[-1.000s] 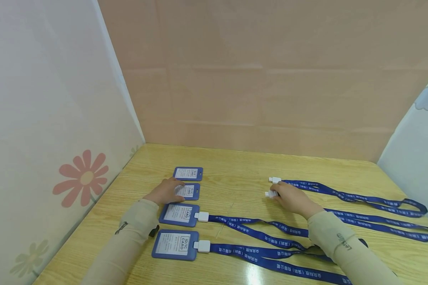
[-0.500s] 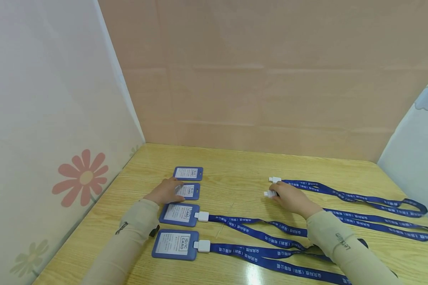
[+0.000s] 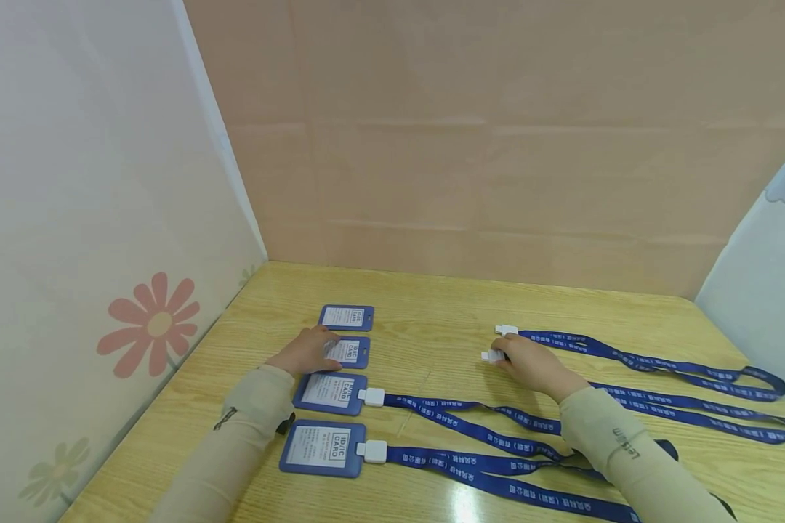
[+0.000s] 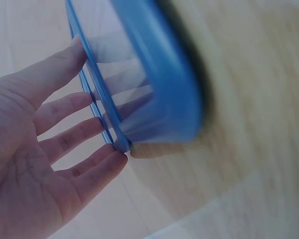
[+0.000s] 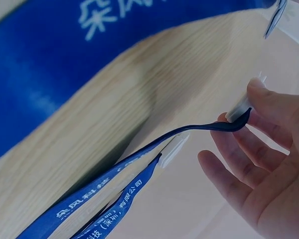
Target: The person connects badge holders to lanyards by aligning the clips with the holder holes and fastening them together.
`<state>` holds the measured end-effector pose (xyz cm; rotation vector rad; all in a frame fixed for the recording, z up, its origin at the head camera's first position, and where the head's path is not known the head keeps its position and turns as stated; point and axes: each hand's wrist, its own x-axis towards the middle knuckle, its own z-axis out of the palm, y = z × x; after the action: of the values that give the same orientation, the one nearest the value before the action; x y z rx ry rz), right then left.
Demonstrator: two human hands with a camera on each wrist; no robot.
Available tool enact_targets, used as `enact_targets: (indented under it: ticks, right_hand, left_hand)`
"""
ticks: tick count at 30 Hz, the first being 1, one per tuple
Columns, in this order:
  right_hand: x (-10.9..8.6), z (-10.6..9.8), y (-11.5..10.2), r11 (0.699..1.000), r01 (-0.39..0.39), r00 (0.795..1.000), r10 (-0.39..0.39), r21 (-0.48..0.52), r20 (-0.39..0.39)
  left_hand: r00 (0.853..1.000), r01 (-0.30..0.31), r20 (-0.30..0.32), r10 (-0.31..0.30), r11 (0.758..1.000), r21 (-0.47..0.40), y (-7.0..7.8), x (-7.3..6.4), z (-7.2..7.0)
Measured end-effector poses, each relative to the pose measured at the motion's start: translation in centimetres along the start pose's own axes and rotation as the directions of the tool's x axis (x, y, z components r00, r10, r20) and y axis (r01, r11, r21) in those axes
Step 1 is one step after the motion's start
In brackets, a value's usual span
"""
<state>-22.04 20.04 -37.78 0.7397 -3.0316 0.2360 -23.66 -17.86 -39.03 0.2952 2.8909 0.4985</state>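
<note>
Table, yellow wood-grain top (image 3: 432,294): layout essentially as a second ago. Lanyard, flat navy ribbon with white lettering, second from the far edge (image 3: 659,398): trails rightward from beneath my right hand (image 3: 530,362). Right hand: shifted very slightly left since the earlier view, thumb and fingers pinching this lanyard's clip. Left hand (image 3: 306,350): unmoved on the table, thumb and fingers grasping the left end of a card holder. Card holder, blue-framed rectangle with white printed insert, second from the far edge (image 3: 351,351): flat, in place, slot end toward the clip. Clip, small white plastic block (image 3: 495,356): tip pointing left, edged toward the holder, the two well apart.
</note>
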Motion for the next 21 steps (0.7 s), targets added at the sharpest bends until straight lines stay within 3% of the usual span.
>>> enact_targets:
  ticks: [21]
  right_hand:
    - [0.37,0.03,-0.42,1.000,0.024,1.000,-0.024,0.010,-0.015]
  left_hand:
    - [1.000,0.021,-0.004,-0.021,1.000,-0.020,-0.15,0.15,0.22]
